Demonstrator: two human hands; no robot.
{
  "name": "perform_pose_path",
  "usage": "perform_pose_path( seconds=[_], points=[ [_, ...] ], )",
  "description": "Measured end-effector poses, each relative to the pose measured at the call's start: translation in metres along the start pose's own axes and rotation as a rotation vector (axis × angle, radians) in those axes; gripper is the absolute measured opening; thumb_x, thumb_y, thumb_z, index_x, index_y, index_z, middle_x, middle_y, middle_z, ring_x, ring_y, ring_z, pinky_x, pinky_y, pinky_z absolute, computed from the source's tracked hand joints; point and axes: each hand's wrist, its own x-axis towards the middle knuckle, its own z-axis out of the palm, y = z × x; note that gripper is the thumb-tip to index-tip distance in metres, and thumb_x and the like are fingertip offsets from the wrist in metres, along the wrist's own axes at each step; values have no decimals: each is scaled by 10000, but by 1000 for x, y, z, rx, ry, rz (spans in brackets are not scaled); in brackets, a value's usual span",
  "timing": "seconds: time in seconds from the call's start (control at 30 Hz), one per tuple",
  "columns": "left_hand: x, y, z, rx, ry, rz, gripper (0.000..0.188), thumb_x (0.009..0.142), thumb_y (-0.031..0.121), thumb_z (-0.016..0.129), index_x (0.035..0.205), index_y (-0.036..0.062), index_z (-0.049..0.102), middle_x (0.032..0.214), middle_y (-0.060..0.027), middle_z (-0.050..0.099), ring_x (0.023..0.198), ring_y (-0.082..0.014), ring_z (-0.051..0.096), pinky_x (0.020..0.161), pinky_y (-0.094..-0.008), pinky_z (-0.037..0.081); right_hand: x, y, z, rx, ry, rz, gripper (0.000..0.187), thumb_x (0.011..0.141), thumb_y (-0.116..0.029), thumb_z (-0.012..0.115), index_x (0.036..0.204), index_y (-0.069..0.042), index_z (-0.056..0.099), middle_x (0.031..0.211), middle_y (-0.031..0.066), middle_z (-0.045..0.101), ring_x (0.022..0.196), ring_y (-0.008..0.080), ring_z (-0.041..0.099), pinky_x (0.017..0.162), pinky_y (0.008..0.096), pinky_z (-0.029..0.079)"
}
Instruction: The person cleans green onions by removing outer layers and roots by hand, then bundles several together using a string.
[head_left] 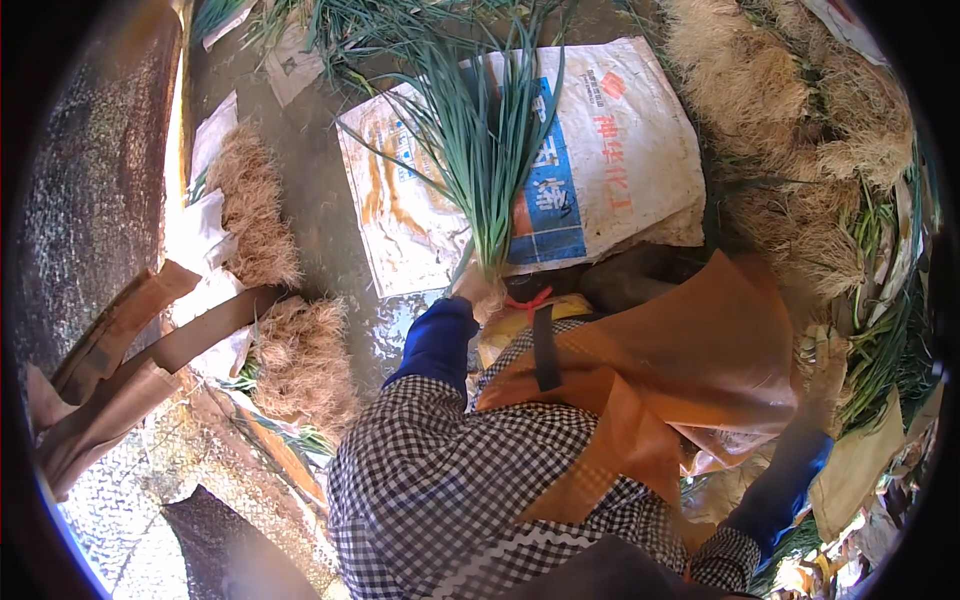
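Observation:
A bunch of green onions (490, 165) lies fanned out over a white woven sack (640, 130), its long leaves pointing away from me. My left hand (481, 292) is closed round the lower end of this bunch, at the sack's near edge. The roots are hidden behind my hand and sleeve. Off to the right, my right hand (822, 360) reaches to the edge of a pile of green onions (872, 350). Motion smears its fingers, and whether they touch any stalks is unclear. An orange apron (680, 330) covers my lap.
Green onions with pale bushy roots (750, 110) are heaped at the far right. More root bundles (250, 205) line the left side, beside brown strips (150, 350). Loose green leaves (350, 35) lie at the far edge of the wet floor (310, 160).

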Motion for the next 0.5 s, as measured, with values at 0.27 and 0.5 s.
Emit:
perform_pose_path(
  seconds=[0.27,0.5],
  points=[
    [-30,11,35,917,374,-141,283,695,180,670,913,22,584,762,-124,628,700,-206,614,626,-317,491,1,-86,83,-832,-115,-245,371,890,-256,510,1146,11,522,913,108,612,746,154,567,669,288,462],
    [-5,-47,-18,494,778,-344,427,663,308,700,978,32,616,867,-108,650,767,-206,630,678,-307,491,151,-75,182,-534,-530,-360,337,887,-311,523,957,14,580,820,85,606,703,166,544,655,289,441]
  ],
)
